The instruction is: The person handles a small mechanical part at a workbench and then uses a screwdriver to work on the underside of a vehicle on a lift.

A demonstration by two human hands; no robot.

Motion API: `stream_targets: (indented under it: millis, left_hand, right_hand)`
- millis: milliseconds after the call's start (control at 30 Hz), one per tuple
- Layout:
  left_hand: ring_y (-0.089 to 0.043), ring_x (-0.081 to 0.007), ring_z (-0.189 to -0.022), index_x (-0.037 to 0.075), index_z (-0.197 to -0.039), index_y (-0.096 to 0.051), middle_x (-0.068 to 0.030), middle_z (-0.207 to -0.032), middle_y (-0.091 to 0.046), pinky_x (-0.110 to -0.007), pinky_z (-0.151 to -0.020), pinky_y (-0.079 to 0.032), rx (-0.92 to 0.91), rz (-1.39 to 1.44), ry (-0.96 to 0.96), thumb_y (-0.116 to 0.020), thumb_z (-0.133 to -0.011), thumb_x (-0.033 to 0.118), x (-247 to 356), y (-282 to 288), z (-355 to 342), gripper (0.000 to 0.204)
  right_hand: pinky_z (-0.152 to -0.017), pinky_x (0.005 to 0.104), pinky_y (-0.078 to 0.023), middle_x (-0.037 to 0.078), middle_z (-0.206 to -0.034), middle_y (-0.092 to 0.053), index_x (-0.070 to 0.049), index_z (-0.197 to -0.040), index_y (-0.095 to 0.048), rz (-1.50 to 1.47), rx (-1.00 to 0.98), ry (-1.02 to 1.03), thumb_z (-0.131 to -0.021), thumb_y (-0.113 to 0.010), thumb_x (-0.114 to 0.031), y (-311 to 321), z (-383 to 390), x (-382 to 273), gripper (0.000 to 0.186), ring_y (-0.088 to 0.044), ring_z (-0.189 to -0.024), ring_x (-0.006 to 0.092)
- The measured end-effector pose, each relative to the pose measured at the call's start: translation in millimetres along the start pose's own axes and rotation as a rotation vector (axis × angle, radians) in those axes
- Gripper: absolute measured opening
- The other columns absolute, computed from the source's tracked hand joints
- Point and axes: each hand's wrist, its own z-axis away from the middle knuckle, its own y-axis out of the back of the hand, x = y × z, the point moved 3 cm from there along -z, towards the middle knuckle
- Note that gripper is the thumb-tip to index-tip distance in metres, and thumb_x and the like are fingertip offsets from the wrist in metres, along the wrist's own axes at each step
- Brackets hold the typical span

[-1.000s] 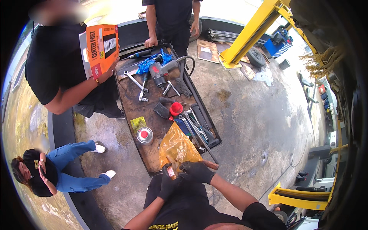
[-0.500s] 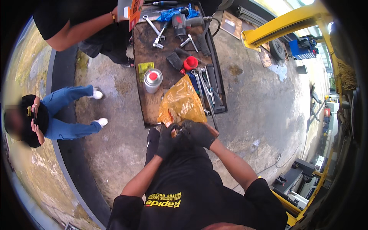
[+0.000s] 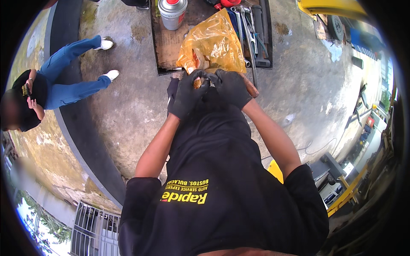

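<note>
The orange plastic bag [image 3: 212,45] lies at the near end of the low tool tray [image 3: 159,55] on the concrete floor, its lower edge gathered up right where the two gloved hands meet. Both hands are in black gloves: the left hand [image 3: 188,94] is curled close round something small and brownish at the bag's mouth, fingers well bent, and the right hand [image 3: 232,87] is closed against it from the other side, the two touching. What exactly is pinched between them I cannot make out; it looks like a small part coming out of, or going into, the bag. By my reckoning the work is at an early stage: the bag looks full and crumpled, and nothing from it lies set out apart. In the tray beyond, the grey spray can [image 3: 172,13] stands upright and the wrenches [image 3: 247,30] lie just beside the bag, untouched. A person in blue trousers [image 3: 68,81] stands well apart to the left.
</note>
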Motion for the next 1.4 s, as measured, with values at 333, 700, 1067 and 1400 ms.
stream_targets:
  millis: [333,700,1067,1400]
  left_hand:
    - [-0.067,-0.0184,-0.106,0.001,-0.11,-0.071,-0.01,-0.109,-0.071,-0.033,-0.094,-0.051,0.0,-0.044,-0.026,-0.073,-0.089,0.008,-10.8,-4.0,-3.4,0.023]
    - [-0.069,-0.0235,-0.099,-0.001,-0.112,-0.069,-0.0154,-0.105,-0.071,-0.036,-0.09,-0.052,0.024,-0.035,-0.059,-0.074,-0.091,0.013,-9.2,-5.1,-0.8,0.025]
    - [-0.068,-0.0222,-0.105,0.0,-0.112,-0.07,-0.0123,-0.108,-0.07,-0.035,-0.093,-0.052,0.007,-0.027,-0.044,-0.074,-0.09,0.01,-13.1,-7.1,-1.5,0.025]
    - [-0.068,-0.0211,-0.107,0.0,-0.112,-0.07,-0.0116,-0.109,-0.071,-0.034,-0.093,-0.052,0.0,-0.038,-0.039,-0.074,-0.09,0.009,-15.9,-7.4,-2.0,0.024]
  right_hand:
    - [-0.08,0.0491,-0.054,0.022,-0.093,-0.07,-0.002,-0.104,-0.066,-0.39,0.232,0.072,-0.08,-0.071,-0.022,-3.9,3.9,14.2,0.032,-0.069,-0.09,0.0415]
    - [-0.072,0.0454,-0.057,0.019,-0.089,-0.069,-0.004,-0.109,-0.066,0.057,0.138,0.274,-0.088,-0.067,-0.021,-12.4,-0.1,14.5,0.027,-0.072,-0.084,0.0346]
    - [-0.08,0.0478,-0.053,0.02,-0.093,-0.071,-0.004,-0.106,-0.068,-0.256,0.114,0.046,-0.097,-0.061,-0.026,-14.6,1.7,21.0,0.024,-0.07,-0.088,0.0381]
    - [-0.082,0.0493,-0.052,0.022,-0.097,-0.071,-0.002,-0.106,-0.066,-0.374,0.285,0.12,-0.101,-0.058,-0.027,-5.2,8.9,13.9,0.026,-0.069,-0.089,0.04]
